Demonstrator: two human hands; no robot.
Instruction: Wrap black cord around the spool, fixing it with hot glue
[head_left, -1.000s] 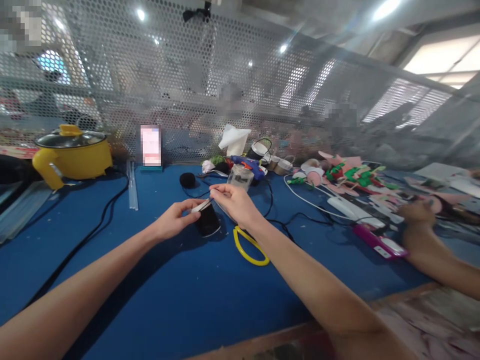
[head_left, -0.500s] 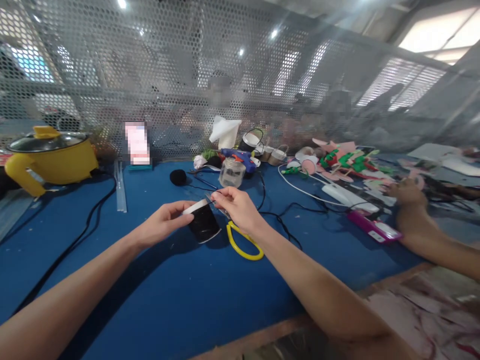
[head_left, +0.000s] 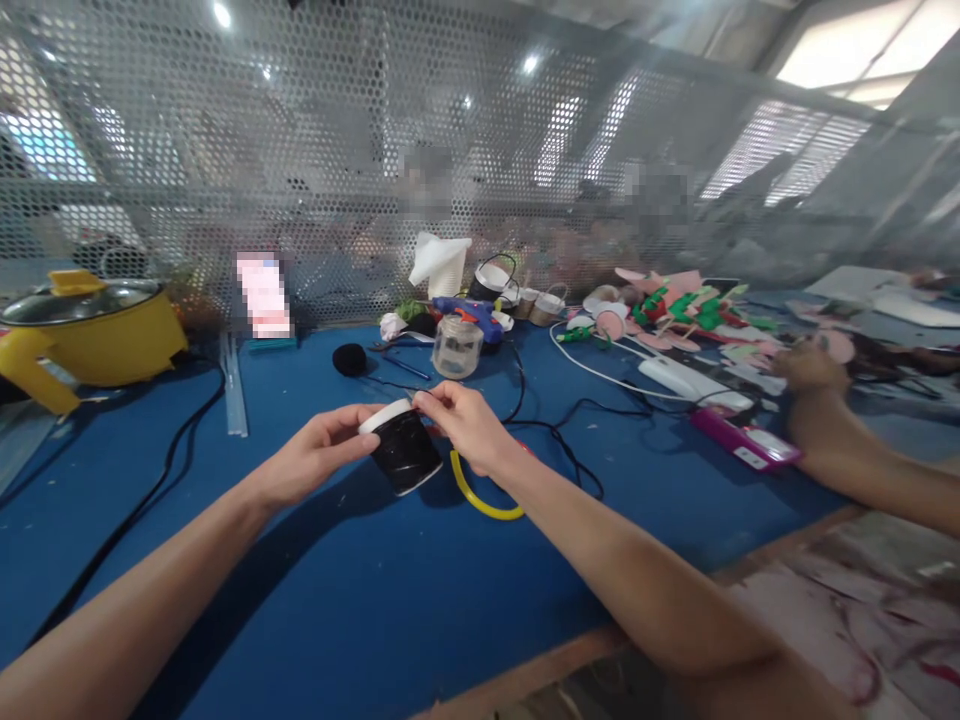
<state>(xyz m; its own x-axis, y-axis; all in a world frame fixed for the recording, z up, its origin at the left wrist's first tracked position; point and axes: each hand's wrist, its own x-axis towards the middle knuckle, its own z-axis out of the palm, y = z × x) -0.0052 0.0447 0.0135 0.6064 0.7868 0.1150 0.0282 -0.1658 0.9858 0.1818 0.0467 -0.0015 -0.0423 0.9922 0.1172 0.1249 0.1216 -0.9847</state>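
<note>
A small cup with a white rim and a black wrapped side tilts above the blue table. My left hand grips it by the rim, thumb in front and fingers behind. At the rim's right edge, the fingertips of my right hand pinch a black cord, which runs back towards a round black ball, apparently yarn. Beneath my right wrist lie scissors with a yellow handle; their blades are hidden by the hand.
Behind the hands stand a clear jar and a blue glue gun. A yellow electric pot is at left, a phone by the mesh screen. A co-worker's hand is at right, near a purple box and several cables.
My right fingertips have drawn in closer to the cup's rim, and the cup has turned slightly. The whole view has shifted a little; the scissors' handle is more covered.
</note>
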